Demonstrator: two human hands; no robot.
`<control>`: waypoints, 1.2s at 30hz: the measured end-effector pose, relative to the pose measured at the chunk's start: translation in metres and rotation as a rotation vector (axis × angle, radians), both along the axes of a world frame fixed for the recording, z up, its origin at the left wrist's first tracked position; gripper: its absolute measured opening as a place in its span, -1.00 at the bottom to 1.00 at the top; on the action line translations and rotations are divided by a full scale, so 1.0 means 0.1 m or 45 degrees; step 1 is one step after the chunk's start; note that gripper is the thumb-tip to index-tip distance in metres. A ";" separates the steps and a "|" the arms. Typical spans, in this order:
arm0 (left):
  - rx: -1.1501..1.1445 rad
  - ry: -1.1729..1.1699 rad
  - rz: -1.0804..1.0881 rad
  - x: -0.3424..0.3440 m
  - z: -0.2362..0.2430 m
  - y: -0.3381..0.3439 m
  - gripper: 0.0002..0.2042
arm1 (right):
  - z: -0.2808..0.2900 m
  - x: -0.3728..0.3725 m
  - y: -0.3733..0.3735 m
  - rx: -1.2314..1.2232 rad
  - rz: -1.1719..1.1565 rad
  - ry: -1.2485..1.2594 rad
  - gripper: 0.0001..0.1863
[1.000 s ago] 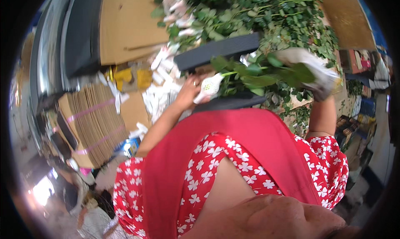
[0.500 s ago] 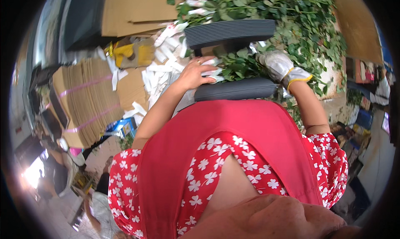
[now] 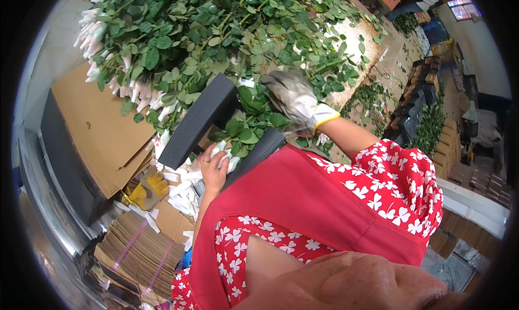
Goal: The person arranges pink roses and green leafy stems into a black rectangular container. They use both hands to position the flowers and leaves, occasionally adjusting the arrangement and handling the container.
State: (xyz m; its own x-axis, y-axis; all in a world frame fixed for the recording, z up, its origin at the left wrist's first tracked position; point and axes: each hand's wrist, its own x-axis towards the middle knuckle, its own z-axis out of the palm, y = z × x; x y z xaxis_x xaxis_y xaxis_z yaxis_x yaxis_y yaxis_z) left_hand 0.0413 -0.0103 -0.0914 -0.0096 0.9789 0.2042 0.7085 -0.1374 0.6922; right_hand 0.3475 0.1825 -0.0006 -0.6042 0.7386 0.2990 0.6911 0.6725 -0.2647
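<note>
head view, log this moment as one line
left hand: bare, at white sleeves; right hand: gloved, blurred, near leaves; dark ribbed blocks: either side of leaves; leafy pile: beyond

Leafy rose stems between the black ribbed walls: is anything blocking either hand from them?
Nothing visible is in the way. The left hand touches the white-sleeved flower heads; the gloved right hand is beside the leafy rose stems, blurred, so contact is unclear. The black ribbed walls flank the stems.
</note>
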 end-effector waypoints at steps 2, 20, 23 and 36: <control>0.000 0.003 -0.024 -0.02 -0.06 0.01 -0.82 | 0.16 -0.11 -0.08 -0.323 -0.062 -0.068 -0.54; -0.153 -0.197 0.110 0.01 0.02 -0.02 -0.47 | 1.22 -1.49 1.71 0.178 0.084 -0.462 -0.74; -0.185 -0.141 0.035 0.02 0.12 0.03 -0.48 | 1.69 -0.97 1.85 0.065 -0.058 -0.449 -0.72; -0.522 -0.415 0.114 -0.02 0.13 0.09 -0.51 | 1.05 -0.22 0.58 -0.942 0.108 -0.779 -0.74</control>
